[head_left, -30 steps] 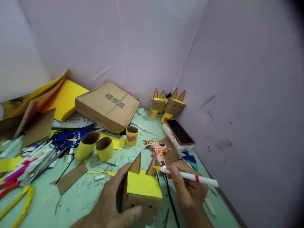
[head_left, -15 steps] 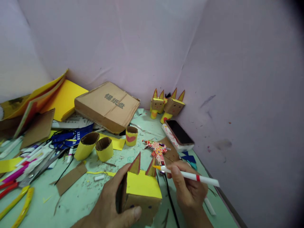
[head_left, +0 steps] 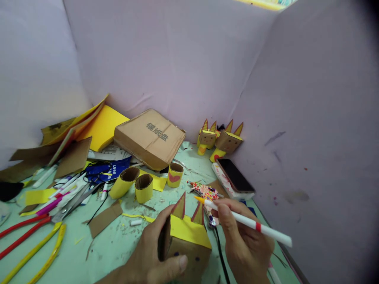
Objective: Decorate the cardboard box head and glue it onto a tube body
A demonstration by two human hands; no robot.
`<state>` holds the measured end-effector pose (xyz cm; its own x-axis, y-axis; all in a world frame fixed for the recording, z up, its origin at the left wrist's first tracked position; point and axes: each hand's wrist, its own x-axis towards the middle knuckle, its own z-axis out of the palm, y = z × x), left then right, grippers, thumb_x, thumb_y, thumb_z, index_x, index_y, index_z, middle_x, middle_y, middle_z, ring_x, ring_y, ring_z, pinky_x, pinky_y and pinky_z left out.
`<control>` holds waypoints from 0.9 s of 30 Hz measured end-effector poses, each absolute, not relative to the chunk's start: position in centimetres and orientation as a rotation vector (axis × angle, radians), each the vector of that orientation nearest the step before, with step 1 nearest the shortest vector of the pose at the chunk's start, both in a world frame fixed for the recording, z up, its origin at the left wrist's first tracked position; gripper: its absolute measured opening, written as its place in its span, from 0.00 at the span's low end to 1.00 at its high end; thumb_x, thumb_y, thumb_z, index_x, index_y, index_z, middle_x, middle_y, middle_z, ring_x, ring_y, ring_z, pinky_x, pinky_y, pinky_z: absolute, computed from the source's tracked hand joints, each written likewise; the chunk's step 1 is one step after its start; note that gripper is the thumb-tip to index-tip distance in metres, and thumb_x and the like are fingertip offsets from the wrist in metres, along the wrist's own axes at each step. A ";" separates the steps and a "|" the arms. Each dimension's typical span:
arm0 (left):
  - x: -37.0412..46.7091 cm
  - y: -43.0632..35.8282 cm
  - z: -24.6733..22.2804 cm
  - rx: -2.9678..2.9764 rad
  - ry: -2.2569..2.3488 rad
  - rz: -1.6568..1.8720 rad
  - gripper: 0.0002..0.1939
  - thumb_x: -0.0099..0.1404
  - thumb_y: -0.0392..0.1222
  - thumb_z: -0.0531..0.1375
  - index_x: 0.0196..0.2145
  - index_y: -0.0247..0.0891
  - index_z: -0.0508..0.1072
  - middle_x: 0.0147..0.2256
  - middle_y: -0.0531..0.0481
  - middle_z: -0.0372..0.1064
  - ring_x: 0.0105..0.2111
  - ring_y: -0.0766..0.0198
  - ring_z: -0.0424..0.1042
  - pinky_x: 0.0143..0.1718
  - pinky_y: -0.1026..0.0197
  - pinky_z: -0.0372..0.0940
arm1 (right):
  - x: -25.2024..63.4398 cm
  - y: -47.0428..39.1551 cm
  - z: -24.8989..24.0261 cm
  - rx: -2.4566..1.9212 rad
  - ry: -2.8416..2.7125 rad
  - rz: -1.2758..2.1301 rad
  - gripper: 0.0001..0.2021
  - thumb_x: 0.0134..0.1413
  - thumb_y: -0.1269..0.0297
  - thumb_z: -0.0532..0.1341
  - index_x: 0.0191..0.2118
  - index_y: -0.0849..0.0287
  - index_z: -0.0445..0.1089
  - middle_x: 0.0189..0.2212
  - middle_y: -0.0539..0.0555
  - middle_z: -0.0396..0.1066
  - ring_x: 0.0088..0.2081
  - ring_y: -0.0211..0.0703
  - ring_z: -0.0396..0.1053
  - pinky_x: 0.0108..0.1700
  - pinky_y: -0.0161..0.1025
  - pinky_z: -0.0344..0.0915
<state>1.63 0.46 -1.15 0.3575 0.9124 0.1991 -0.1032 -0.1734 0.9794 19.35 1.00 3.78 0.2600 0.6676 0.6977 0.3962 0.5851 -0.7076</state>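
My left hand (head_left: 154,248) grips a cardboard animal head (head_left: 189,246) from its left side, thumb across the front. The head has a yellow paper top, two pointed ears edged in dark red and two dark eye dots; its lower part runs out of view. Between thumb and fingers of my right hand (head_left: 241,232) is a white marker (head_left: 257,225) with a red band. Its orange tip points left, just above the right ear and apart from it. Behind the marker lies a floral-patterned glue gun (head_left: 204,191), partly covered by my right hand.
Yellow cardboard tubes (head_left: 144,189) stand mid-table, one with a red heart. Farther back are a flat cardboard box (head_left: 148,138) and finished cardboard animals (head_left: 227,142). A phone (head_left: 235,175) lies on a tissue pack at right. Scissors (head_left: 59,215) and markers clutter the left.
The camera view has shifted, so the whole scene sits farther right and lower. The marker tip has come off the right ear and now hovers slightly above it. Both hands keep their hold.
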 end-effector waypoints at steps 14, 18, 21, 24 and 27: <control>1.6 0.6 -1.4 1.510 0.768 1.093 0.41 0.52 0.49 0.66 0.62 0.39 0.58 0.58 0.42 0.65 0.56 0.43 0.66 0.56 0.48 0.62 | 18.5 2.3 2.2 -0.958 -1.431 0.130 0.16 0.61 0.67 0.58 0.21 0.58 0.69 0.17 0.48 0.67 0.20 0.37 0.66 0.23 0.33 0.61; 1.5 0.6 -1.3 1.579 0.782 1.084 0.41 0.52 0.48 0.65 0.61 0.39 0.58 0.57 0.41 0.67 0.54 0.43 0.68 0.53 0.48 0.65 | 18.5 2.1 2.3 -0.977 -1.509 0.127 0.15 0.61 0.67 0.57 0.23 0.58 0.70 0.20 0.49 0.69 0.22 0.37 0.66 0.26 0.35 0.60; 1.6 0.7 -1.3 1.613 0.824 1.076 0.42 0.51 0.49 0.65 0.61 0.38 0.58 0.57 0.41 0.67 0.53 0.42 0.68 0.53 0.47 0.64 | 18.4 1.9 2.3 -0.955 -1.558 0.123 0.11 0.60 0.69 0.57 0.26 0.58 0.70 0.21 0.49 0.70 0.23 0.38 0.66 0.27 0.36 0.59; 1.6 0.7 -1.3 1.624 0.861 1.064 0.42 0.51 0.50 0.65 0.61 0.37 0.58 0.57 0.40 0.66 0.54 0.42 0.66 0.55 0.46 0.63 | 18.6 2.0 2.3 -0.935 -1.591 0.097 0.09 0.60 0.71 0.57 0.29 0.58 0.71 0.21 0.49 0.69 0.22 0.38 0.65 0.26 0.36 0.59; 1.6 0.7 -1.3 1.635 0.892 1.054 0.43 0.50 0.50 0.64 0.62 0.37 0.58 0.57 0.40 0.67 0.53 0.42 0.67 0.53 0.47 0.64 | 18.9 2.2 2.2 -0.921 -1.629 0.069 0.08 0.59 0.73 0.58 0.30 0.57 0.71 0.21 0.49 0.70 0.22 0.37 0.66 0.25 0.35 0.59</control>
